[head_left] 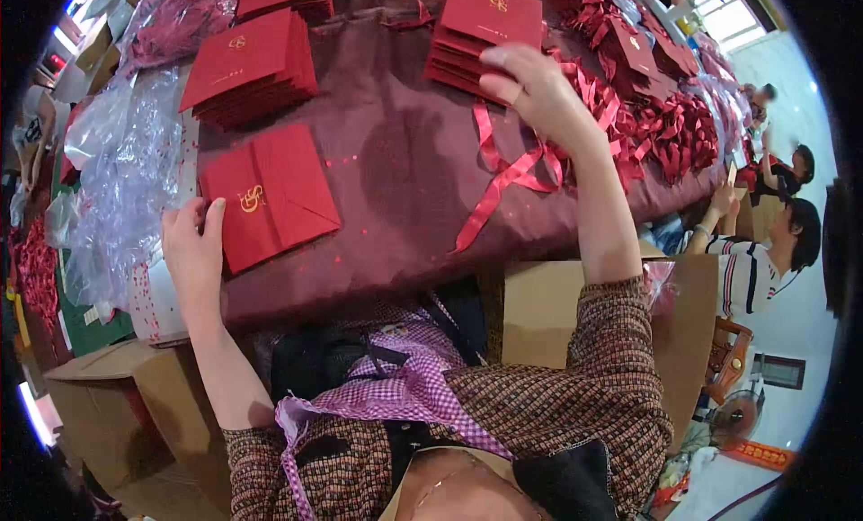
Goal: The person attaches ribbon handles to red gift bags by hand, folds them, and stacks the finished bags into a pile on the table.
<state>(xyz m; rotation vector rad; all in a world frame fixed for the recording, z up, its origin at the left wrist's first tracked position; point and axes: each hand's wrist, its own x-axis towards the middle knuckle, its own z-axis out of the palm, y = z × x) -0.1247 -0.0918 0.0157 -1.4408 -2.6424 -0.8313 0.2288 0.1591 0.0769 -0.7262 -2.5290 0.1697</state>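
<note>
A flat red paper bag with a gold emblem lies folded on the dark red tablecloth. My left hand is at its left edge, fingers curled and thumb over the border. Farther right, my right hand reaches over the table, fingers bent and apart, fingertips at the right side of a stack of red bags. Below that hand, loose red ribbons trail across the cloth.
More stacked red bags stand at the back left. Clear plastic wrapping covers the left side. A ribbon heap lies right. Cardboard boxes flank me below the table. A person in a striped top sits to the right.
</note>
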